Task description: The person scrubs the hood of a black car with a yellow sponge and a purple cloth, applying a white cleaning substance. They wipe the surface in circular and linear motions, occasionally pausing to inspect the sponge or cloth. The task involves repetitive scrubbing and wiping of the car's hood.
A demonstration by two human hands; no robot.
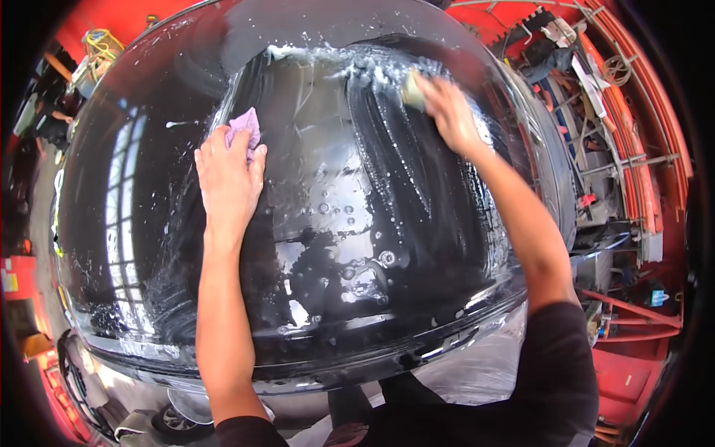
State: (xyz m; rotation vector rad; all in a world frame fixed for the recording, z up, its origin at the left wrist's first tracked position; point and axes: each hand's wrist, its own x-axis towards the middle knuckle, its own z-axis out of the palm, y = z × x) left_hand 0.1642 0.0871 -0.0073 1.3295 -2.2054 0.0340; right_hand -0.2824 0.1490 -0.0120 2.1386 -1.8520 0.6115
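The glossy black curved panel [439, 268] spreads before the person, wet and beaded, with a ridge of white foam [320, 54] across its far part. At the foam's right end is a pale yellow pad [412, 91]; the right hand's [450, 115] fingers are closed on it, though blur hides how tightly. Nearer and to the left, the left hand [227, 171] has its fingers clamped on a bunched purple cloth [246, 128] (one corner pokes up past the fingertips). The step in hand looks like wiping the wet panel; the next move seems to call for even strokes through the foam, with both grips kept firm. Farther out, orange-red pipes [633, 141] stand at right, and a wheel [177, 419] shows at lower left.
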